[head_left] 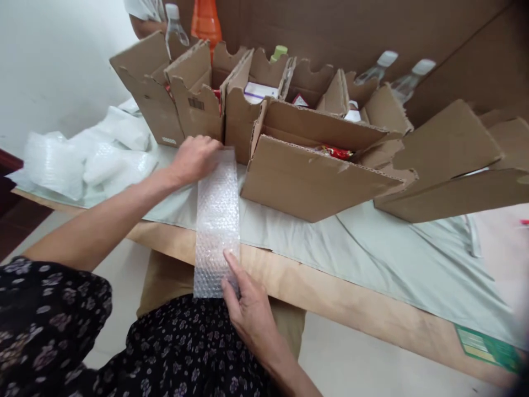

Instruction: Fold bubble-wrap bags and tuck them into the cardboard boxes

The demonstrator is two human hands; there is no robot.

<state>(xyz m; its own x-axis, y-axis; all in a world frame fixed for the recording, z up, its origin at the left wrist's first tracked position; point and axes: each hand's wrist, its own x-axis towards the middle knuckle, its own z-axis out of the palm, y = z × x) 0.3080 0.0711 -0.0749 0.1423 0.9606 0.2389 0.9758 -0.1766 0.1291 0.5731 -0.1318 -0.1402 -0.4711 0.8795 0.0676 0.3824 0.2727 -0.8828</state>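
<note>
A flat strip of clear bubble wrap stretches from the feet of the cardboard boxes, over the table's front edge, to just above my lap. At its far end my left hand is closed on the upper left corner, its fingertips partly hidden. My right hand holds the near right edge between thumb and forefinger, the other fingers out of sight underneath. Directly beyond the strip stands an open cardboard box; a wider open box with a red packet inside stands just to its right.
More open boxes stand in a row behind, with several clear bottles and an orange bottle beyond. Loose bubble wrap lies at left. Pale green cloth covers the wooden table. Another person's arm shows top left.
</note>
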